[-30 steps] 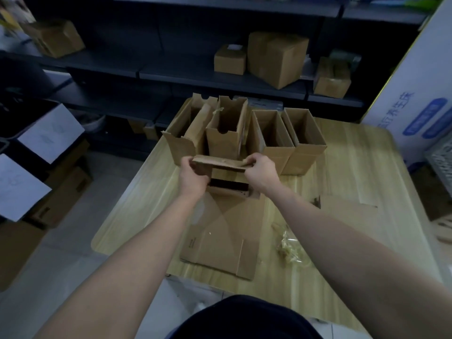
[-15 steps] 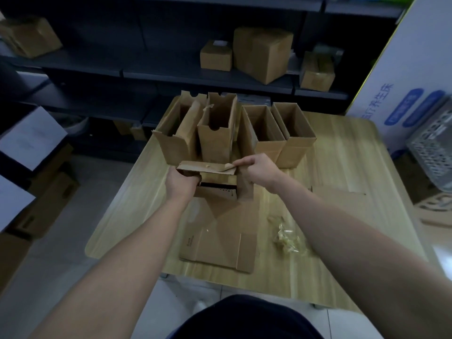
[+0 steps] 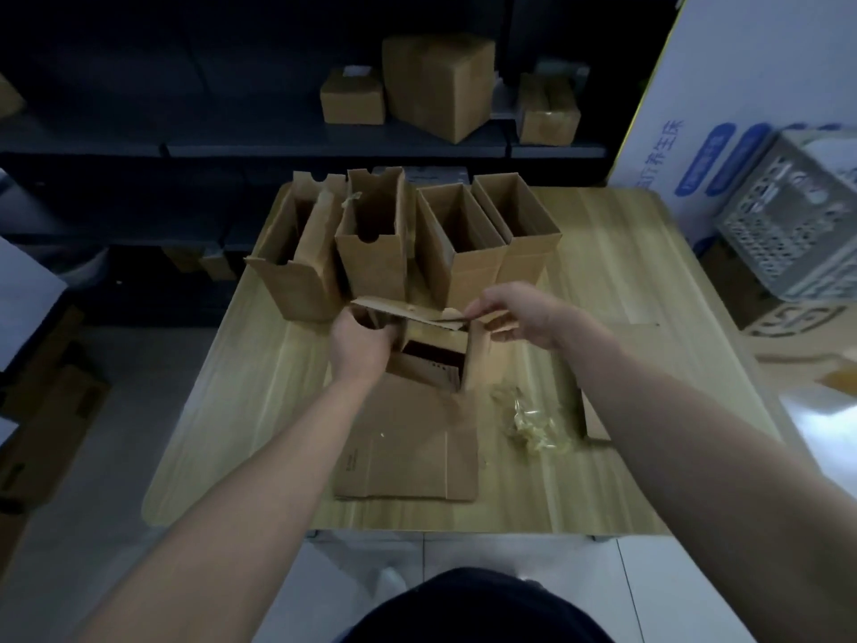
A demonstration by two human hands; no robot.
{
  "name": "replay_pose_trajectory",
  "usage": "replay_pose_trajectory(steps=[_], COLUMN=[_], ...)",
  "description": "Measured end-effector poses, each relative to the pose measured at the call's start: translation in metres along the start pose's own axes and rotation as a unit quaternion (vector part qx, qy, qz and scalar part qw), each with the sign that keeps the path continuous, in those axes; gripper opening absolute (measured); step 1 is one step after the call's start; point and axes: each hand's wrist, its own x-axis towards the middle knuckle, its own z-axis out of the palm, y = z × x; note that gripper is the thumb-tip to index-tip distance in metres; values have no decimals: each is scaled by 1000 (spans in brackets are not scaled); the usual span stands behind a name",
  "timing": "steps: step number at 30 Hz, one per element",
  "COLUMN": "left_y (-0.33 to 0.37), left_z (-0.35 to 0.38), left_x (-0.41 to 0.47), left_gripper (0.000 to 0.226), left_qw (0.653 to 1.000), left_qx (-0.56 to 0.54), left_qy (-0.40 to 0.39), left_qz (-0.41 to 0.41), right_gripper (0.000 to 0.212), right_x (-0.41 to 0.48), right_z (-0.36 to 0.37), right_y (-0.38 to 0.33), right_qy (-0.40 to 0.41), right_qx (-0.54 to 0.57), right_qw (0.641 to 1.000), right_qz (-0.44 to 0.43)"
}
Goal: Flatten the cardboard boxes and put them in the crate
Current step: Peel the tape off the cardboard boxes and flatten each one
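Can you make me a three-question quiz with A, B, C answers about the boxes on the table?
1. Where is the grey plastic crate?
A. on the table's right side
B. under the table
C. on the shelf

2. How many open brown cardboard boxes stand in the back row?
A. two
B. four
C. seven

3. What is the right hand doing?
A. resting flat
B. holding scissors
C. pinching something at the small cardboard box

Answers: 1 A, it sits right of the wooden table. 2 B, four stand side by side. 3 C, its fingers pinch at the box's top flap.

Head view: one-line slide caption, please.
Both hands, left hand and right hand, work a small cardboard box open on the table.
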Motion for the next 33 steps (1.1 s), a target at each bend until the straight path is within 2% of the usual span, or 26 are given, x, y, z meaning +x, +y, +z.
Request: replay_pose_trajectory(steps=[4, 6, 8, 12, 14, 16, 17, 20, 23, 26, 28, 30, 31, 33], left_y=[20, 35, 49, 75, 85, 94, 97, 106, 115, 125, 132, 135, 136, 135], left_z=[31, 50, 75, 136, 167, 194, 205, 227, 238, 250, 257, 261, 263, 269], left_x=[-20, -30, -39, -57, -65, -74, -77, -79, -76, -75, -73, -72, -72, -69], left_gripper=[45, 47, 40, 19, 18, 21, 22, 21, 23, 26, 42, 64, 69, 58], left_qw=[997, 993, 988, 973, 965, 960, 958, 961, 963, 925, 883, 860, 863, 886], left_qx=[-31, -52, -72, -128, -152, -161, -163, -138, -169, -282, -336, -310, -265, -186], left_qy=[-22, -33, -57, -128, -160, -185, -197, -215, -209, -221, -261, -339, -371, -375], left_qz=[74, 103, 128, 141, 143, 136, 129, 108, 19, -126, -196, -222, -219, -199], right_gripper=[61, 76, 74, 53, 61, 78, 78, 52, 46, 42, 34, 36, 40, 49], right_x=[-7, -11, -15, -36, -46, -54, -58, -67, -70, -67, -64, -60, -57, -50], right_z=[-42, -65, -93, -155, -188, -216, -228, -256, -275, -282, -282, -284, -286, -287], right_y=[28, 42, 57, 87, 100, 112, 116, 125, 131, 133, 134, 136, 138, 139], right_qy=[21, 22, 39, 63, 64, 54, 48, 74, 141, 206, 249, 289, 308, 329], right_qx=[-12, -1, 23, 34, 25, 23, 28, 55, 80, 102, 133, 171, 193, 224], right_qw=[998, 996, 993, 987, 983, 978, 976, 974, 967, 957, 945, 929, 920, 909], right_qz=[61, 88, 107, 145, 171, 201, 210, 206, 195, 178, 167, 155, 145, 125])
